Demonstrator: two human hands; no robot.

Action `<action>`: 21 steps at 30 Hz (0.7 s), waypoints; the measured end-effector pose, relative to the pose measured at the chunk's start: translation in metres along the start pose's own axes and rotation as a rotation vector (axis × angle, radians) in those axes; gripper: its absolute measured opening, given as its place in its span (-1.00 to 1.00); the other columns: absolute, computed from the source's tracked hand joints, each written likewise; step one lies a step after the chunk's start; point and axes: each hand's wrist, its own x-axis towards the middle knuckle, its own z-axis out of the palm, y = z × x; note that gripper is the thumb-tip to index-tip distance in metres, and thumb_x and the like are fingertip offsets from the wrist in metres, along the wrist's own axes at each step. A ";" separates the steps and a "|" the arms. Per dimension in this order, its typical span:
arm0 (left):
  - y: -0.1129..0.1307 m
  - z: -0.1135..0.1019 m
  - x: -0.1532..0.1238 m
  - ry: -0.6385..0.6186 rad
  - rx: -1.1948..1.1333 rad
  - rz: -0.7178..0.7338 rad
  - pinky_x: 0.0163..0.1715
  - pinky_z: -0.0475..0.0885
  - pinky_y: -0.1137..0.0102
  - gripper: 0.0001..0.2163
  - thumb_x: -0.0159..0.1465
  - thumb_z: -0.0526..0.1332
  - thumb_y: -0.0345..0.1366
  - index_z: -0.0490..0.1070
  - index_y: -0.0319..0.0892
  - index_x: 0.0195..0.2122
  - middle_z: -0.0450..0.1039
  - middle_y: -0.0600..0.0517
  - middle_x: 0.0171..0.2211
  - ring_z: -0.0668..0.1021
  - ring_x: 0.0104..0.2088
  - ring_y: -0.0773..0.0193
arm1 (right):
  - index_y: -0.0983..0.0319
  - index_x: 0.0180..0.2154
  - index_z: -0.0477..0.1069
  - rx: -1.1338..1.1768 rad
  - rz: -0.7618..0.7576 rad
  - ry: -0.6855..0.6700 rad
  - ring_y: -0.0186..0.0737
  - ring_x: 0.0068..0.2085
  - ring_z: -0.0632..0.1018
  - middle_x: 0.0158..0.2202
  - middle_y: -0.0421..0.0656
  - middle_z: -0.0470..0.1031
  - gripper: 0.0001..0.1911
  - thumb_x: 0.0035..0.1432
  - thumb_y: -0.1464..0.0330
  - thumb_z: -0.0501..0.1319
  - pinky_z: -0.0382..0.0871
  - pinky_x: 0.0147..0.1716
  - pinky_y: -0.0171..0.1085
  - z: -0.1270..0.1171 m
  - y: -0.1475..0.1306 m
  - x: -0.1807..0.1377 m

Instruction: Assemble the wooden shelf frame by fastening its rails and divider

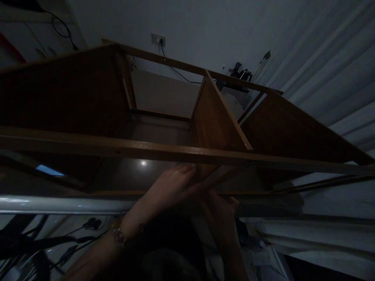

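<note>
A wooden cabinet frame (158, 150) with an upright wooden divider panel (215, 117) stands on a grey tabletop (158, 130). My left hand (171, 185) reaches under the front rail, its fingers and thumb closed around the near lower edge of the divider. Close beside it on the right, my right hand (219, 216) is lower, at the tabletop's near edge, its fingers curled. Dim light hides what lies between those fingers. A bracelet (118, 235) circles my left wrist.
Wooden side panels bound the frame on the left (61, 86) and right (293, 125). Behind it are a wall socket (158, 40) with a plugged cable and a dark moka pot (245, 75). A pale curtain (336, 70) hangs at right. Cables (68, 253) lie below left.
</note>
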 end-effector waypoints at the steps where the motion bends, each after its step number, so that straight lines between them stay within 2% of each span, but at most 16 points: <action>1: 0.000 -0.001 0.004 -0.004 0.003 0.001 -0.23 0.48 0.28 -0.68 0.37 0.07 -0.06 0.41 -0.22 -0.14 0.52 -0.08 -0.19 0.58 -0.20 0.13 | 0.12 -0.14 0.45 0.002 -0.007 0.010 -0.25 -0.32 0.59 -0.36 -0.23 0.61 -0.41 0.35 -0.05 -0.22 -0.06 -0.15 -0.17 0.000 0.000 0.000; 5: 0.000 -0.003 0.013 -0.030 0.036 -0.022 -0.22 0.49 0.26 -0.69 0.30 0.19 -0.09 0.41 -0.20 -0.05 0.53 -0.11 -0.11 0.59 -0.15 0.07 | 0.14 -0.20 0.46 -0.007 -0.033 0.019 -0.26 -0.37 0.58 -0.43 -0.23 0.60 -0.37 0.35 -0.05 -0.25 -0.06 -0.18 -0.18 -0.002 0.000 0.002; 8: -0.003 0.002 0.017 -0.022 0.028 -0.037 -0.21 0.49 0.32 -0.68 0.31 0.19 -0.11 0.41 -0.20 -0.02 0.54 -0.10 -0.12 0.59 -0.15 0.13 | 0.14 -0.19 0.47 -0.020 -0.056 0.045 -0.29 -0.41 0.56 -0.47 -0.24 0.58 -0.41 0.37 -0.02 -0.22 -0.05 -0.23 -0.20 0.000 0.002 0.003; 13: -0.014 0.010 0.024 -0.105 -0.022 0.047 -0.31 0.46 0.42 -0.82 0.31 0.20 -0.20 0.46 -0.14 -0.13 0.55 0.02 -0.20 0.58 -0.26 0.25 | 0.16 -0.32 0.46 -0.103 -0.037 0.031 -0.26 -0.44 0.53 -0.54 -0.22 0.51 -0.48 0.40 0.06 -0.15 0.05 -0.18 -0.17 0.011 0.015 -0.004; 15: -0.016 0.010 0.027 -0.132 0.006 0.066 -0.34 0.45 0.40 -0.82 0.32 0.19 -0.20 0.46 -0.17 -0.18 0.54 0.01 -0.23 0.58 -0.28 0.22 | 0.15 -0.30 0.46 -0.151 -0.003 -0.009 -0.25 -0.38 0.52 -0.46 -0.18 0.52 -0.57 0.37 0.09 -0.06 0.16 -0.15 -0.16 0.015 0.021 -0.007; 17: -0.015 0.009 0.028 -0.123 0.028 0.082 -0.33 0.45 0.37 -0.78 0.35 0.14 -0.15 0.45 -0.18 -0.19 0.53 0.00 -0.24 0.57 -0.28 0.20 | 0.19 -0.20 0.45 -0.176 0.019 -0.051 -0.23 -0.26 0.51 -0.28 -0.14 0.52 -0.66 0.32 0.09 0.06 0.29 -0.12 -0.14 0.017 0.026 -0.009; 19: -0.013 0.007 0.027 -0.099 0.044 0.083 -0.36 0.43 0.37 -0.78 0.36 0.11 -0.15 0.43 -0.18 -0.22 0.52 0.01 -0.26 0.56 -0.30 0.21 | 0.22 -0.08 0.40 -0.179 0.029 -0.075 -0.22 -0.15 0.50 -0.10 -0.11 0.47 -0.66 0.29 0.12 0.13 0.39 -0.10 -0.12 0.016 0.028 -0.010; 21: -0.011 0.006 0.026 -0.086 0.072 0.083 -0.42 0.42 0.39 -0.79 0.36 0.12 -0.16 0.42 -0.19 -0.26 0.52 0.01 -0.29 0.56 -0.33 0.21 | 0.23 -0.02 0.37 -0.182 0.039 -0.094 -0.21 -0.10 0.49 -0.02 -0.08 0.42 -0.65 0.29 0.15 0.15 0.43 -0.09 -0.10 0.015 0.029 -0.012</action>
